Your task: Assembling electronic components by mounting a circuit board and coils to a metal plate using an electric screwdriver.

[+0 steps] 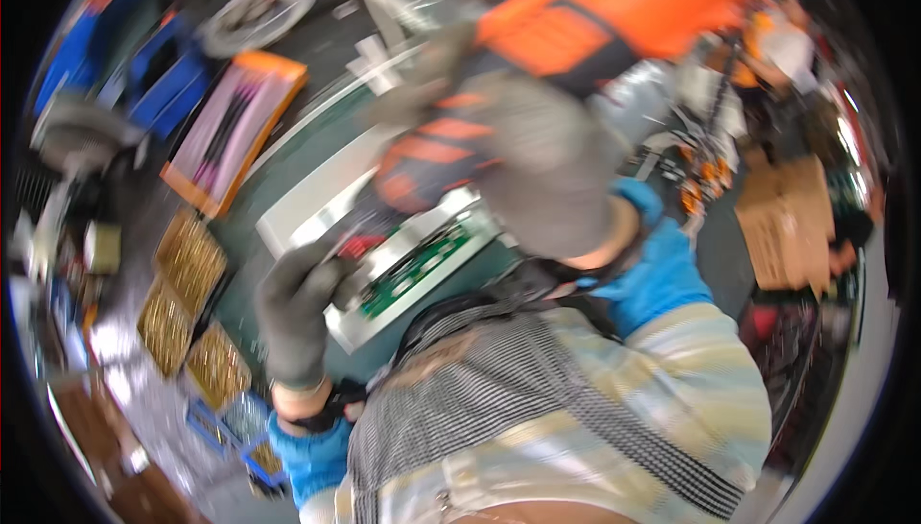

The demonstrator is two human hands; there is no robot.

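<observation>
In my gloved right hand (552, 164) is an orange-and-black power screwdriver (427, 164), smeared by motion. Its narrow front end points down and left, to a small red part (360, 244). My left hand (299, 308), in a grey glove, has its fingers curled together at the left end of a white metal housing (355, 334). What those fingers pinch is hidden. Inside the housing lies a green circuit board (417, 274). A large blurred orange-and-dark shape (614, 15) rises behind my right hand; I cannot tell whether it belongs to the screwdriver.
Left of the housing stand bins of brass-coloured small parts (192, 260) and an orange-edged tray (221, 135) with dark items. Blue bins (168, 78) are at the far left. A cardboard box (787, 222) and a person in orange and white (782, 44) are at right.
</observation>
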